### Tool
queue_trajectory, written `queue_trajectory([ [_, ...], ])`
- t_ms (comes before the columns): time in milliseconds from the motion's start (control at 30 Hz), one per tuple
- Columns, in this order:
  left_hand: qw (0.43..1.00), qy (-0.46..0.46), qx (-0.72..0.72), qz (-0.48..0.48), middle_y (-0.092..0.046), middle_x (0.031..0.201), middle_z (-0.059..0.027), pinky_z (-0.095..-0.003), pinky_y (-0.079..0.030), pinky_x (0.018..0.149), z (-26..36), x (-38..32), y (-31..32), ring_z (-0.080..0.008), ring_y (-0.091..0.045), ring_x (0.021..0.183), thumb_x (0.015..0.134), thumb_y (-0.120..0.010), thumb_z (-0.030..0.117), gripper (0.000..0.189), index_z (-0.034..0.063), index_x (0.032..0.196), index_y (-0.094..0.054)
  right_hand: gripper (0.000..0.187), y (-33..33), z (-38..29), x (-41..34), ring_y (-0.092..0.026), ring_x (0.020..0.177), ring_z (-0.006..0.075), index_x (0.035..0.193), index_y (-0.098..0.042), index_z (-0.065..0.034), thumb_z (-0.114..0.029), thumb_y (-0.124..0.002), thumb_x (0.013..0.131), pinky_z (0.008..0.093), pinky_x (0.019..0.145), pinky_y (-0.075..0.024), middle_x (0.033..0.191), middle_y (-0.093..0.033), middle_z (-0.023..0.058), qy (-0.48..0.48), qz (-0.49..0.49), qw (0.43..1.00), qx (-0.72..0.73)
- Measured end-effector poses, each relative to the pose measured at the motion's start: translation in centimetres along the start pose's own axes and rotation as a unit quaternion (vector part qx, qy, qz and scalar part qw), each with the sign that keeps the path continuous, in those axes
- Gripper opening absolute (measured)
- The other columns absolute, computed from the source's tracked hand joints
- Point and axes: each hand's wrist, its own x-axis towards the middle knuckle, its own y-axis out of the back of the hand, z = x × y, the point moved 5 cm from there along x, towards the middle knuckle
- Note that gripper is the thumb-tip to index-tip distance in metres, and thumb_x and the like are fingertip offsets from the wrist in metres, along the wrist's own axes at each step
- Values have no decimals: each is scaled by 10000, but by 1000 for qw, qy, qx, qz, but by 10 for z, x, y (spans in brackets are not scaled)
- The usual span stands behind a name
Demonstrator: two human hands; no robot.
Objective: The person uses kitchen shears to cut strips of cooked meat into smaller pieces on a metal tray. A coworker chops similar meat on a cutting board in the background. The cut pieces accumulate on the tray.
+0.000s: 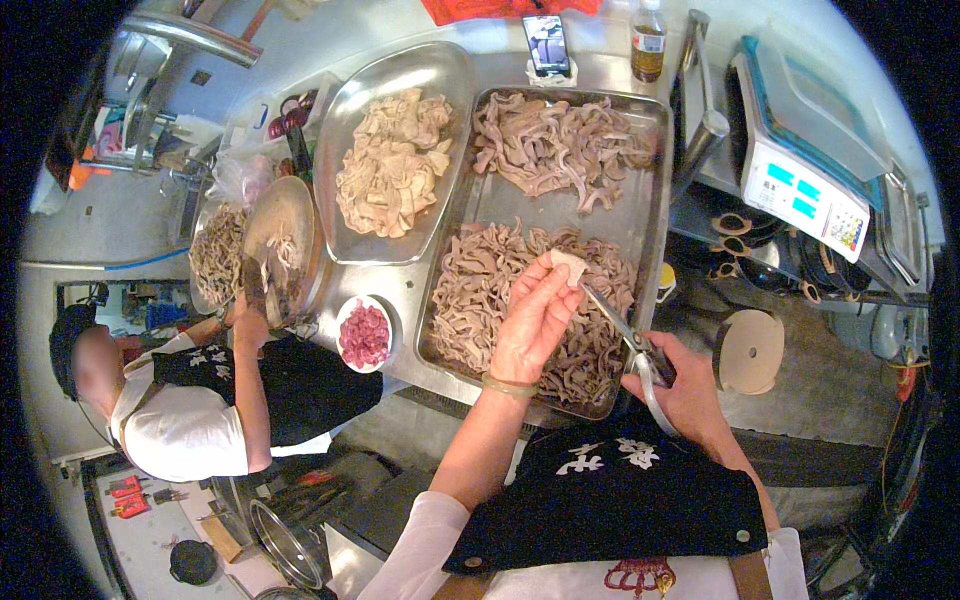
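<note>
Between the thumb and fingers of my left hand (536,304) is a small pale piece of meat (571,268), possibly offal. My right hand (688,394) grips a pair of metal scissors (613,315), whose blades point up and left to the lower edge of that piece. Whether the blades touch it I cannot tell. Both hands are over the near right part of a rectangular stainless steel tray (551,211). A heap of greyish-brown cut strips (480,289) covers its near half. Larger, longer pieces (562,142) of similar meat lie at its far end.
Left of the tray stand an oval metal platter (337,247) of pale folded pieces and a white bowl (341,343) of dark red meat. A co-worker (187,427) cuts at a round chopping board (262,202). A phone (546,45), a bottle (647,45) and a scale (787,187) stand beyond.
</note>
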Motion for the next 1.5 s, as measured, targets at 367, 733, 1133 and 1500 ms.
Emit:
queue_trajectory([
  [367,988,22,153,-17,-705,1018,-89,-248,-556,709,3,-13,-10,-143,-678,869,898,-660,17,258,46,1151,-626,533,-1,7,-4,-617,643,193,1142,-619,-40,-257,-852,714,346,642,-521,776,-674,117,-17,-15,1000,13],
  [733,965,82,246,-31,-709,989,-81,-241,-534,645,13,-14,-4,-135,-668,818,865,-710,39,264,31,1118,-633,472,-10,16,-1,-619,617,224,1102,-645,-65,-280,-840,730,353,626,-517,765,-673,118,-13,-34,999,-11],
  [1133,945,163,283,-11,-684,941,-45,-218,-463,577,11,-22,20,-97,-585,709,829,-739,39,255,39,1068,-649,501,-40,37,12,-673,674,297,1116,-645,-62,-361,-814,750,378,655,-523,793,-693,170,-44,-116,992,-14],
  [1500,928,159,321,100,-645,913,9,-228,-508,616,11,-24,42,-89,-623,775,797,-761,-3,358,30,1130,-634,416,-58,53,21,-641,674,192,1044,-642,-19,-317,-796,797,349,648,-515,764,-672,166,-96,-177,976,85],
])
